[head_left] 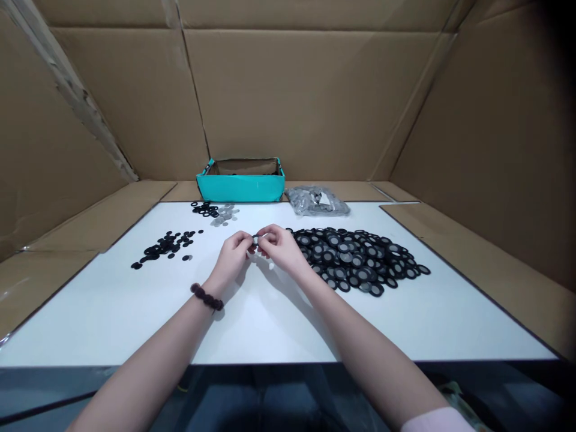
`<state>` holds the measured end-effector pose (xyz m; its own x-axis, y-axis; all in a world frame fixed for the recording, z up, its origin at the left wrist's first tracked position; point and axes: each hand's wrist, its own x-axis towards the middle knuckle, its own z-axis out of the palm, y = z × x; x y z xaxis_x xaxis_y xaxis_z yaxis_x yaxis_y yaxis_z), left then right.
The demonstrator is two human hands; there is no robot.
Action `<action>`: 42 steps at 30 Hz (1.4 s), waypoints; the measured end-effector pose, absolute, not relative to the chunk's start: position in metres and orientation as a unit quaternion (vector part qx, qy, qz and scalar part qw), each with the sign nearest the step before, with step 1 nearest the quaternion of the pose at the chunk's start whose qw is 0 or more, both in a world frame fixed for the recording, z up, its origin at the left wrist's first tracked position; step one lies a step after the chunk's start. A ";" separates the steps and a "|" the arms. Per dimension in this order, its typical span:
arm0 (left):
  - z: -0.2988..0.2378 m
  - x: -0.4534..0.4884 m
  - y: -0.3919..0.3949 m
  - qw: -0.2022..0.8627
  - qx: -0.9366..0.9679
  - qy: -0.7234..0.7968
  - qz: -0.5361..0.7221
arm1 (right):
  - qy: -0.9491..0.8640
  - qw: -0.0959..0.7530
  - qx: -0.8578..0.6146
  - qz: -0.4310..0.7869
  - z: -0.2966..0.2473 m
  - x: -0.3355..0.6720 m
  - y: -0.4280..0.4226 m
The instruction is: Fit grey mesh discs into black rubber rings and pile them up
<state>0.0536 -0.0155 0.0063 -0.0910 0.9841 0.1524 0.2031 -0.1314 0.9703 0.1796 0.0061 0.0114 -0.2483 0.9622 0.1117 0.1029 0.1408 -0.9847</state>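
My left hand (234, 255) and my right hand (279, 247) meet above the middle of the white table. Between their fingertips they pinch one black ring with a grey centre (255, 240), partly covered by the fingers. Close beside my right hand lies a large heap of similar black rings with grey centres (355, 258). Left of my left hand, small black discs (166, 245) are scattered in a loose pile. Farther back are a few black rings (206, 209) and, next to them, translucent grey discs (225, 214).
A turquoise open box (240, 188) stands at the table's far edge, with some dark items just visible inside. To its right lies a clear plastic bag (317, 201) with grey contents. Cardboard walls (310, 102) enclose the white table (112, 324) at the back and sides.
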 end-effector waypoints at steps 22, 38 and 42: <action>-0.004 0.055 -0.016 0.286 0.570 0.541 0.549 | -0.683 0.431 -0.429 0.406 0.000 0.175 0.004; 0.005 0.049 -0.015 0.279 0.633 0.555 0.463 | -0.657 0.448 -0.421 0.436 0.003 0.178 0.005; 0.010 0.045 -0.011 0.319 0.614 0.558 0.459 | -0.679 0.446 -0.414 0.411 0.005 0.178 0.004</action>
<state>0.0454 -0.0110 0.0098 -0.0437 0.9774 0.2070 0.3922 -0.1738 0.9033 0.1785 0.0036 0.0052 -0.2598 0.9285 0.2653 0.1961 0.3198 -0.9270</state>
